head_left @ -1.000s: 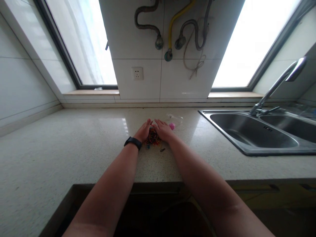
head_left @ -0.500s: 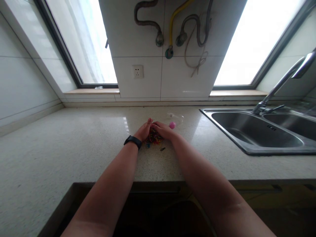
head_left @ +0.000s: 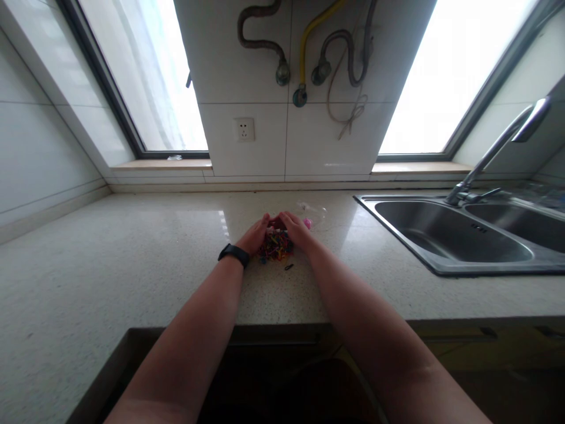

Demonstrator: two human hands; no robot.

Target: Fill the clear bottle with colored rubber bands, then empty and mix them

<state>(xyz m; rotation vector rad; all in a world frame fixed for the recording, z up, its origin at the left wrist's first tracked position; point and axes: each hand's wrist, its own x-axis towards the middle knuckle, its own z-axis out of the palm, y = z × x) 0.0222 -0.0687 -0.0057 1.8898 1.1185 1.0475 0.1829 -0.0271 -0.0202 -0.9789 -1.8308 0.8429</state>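
Note:
A heap of small, many-coloured rubber bands [head_left: 277, 246] lies on the pale speckled counter. My left hand [head_left: 256, 234], with a black band on its wrist, curves along the heap's left side. On the other side my right hand [head_left: 295, 227] arches round the far right edge. The fingers of both hands are stretched and bent inward, their tips close together behind the heap; neither hand grips anything. One dark loop [head_left: 289, 267] lies apart, nearer the front. A pink round piece [head_left: 307, 223] sits just beyond my right hand, partly hidden by it.
Clear crumpled plastic [head_left: 318, 212] lies behind the pink piece. To the right is a steel double sink [head_left: 435, 268] with a tall tap [head_left: 485, 156]. The counter's front edge [head_left: 282, 325] runs below my forearms. A socket [head_left: 244, 129] and hoses are on the tiled wall.
My hands have moved slightly apart, and the right hand has shifted back off the heap's top. More of the rubber bands show between them. The whole view has shifted a little.

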